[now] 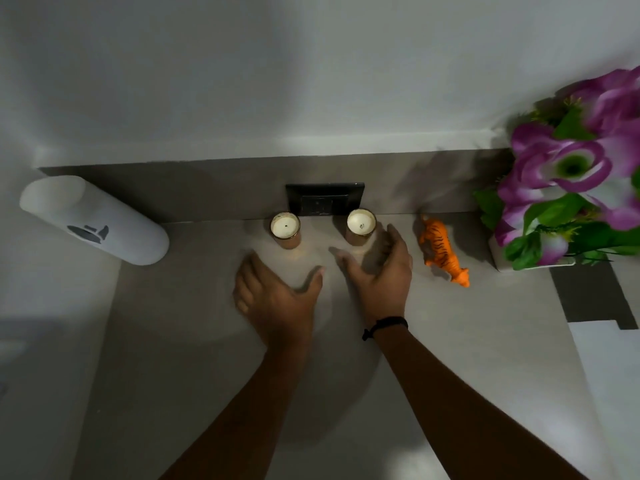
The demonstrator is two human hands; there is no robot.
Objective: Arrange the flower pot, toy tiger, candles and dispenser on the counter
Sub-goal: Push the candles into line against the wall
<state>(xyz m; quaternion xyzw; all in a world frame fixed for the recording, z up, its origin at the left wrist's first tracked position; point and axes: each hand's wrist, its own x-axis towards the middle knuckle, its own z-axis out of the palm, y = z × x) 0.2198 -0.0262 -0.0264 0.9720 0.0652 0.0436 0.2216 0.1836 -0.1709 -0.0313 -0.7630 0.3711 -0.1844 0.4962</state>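
Observation:
Two candles in amber glass jars stand at the back of the grey counter point(194, 341): the left candle point(285, 229) and the right candle point(361, 225). My left hand point(277, 299) hovers open just in front of the left candle, holding nothing. My right hand point(379, 271) is open with fingers spread, just in front and to the right of the right candle, apart from it. An orange toy tiger point(443, 251) stands right of my right hand. The flower pot point(498, 254), white with purple flowers point(571, 168), is at the far right. A white cylindrical dispenser point(93, 220) is at the far left.
A black wall socket point(325, 199) sits on the backsplash behind the candles. A dark patch point(588, 292) and a white surface point(613, 375) lie at the counter's right side. I wear a black band point(384, 325) on my right wrist.

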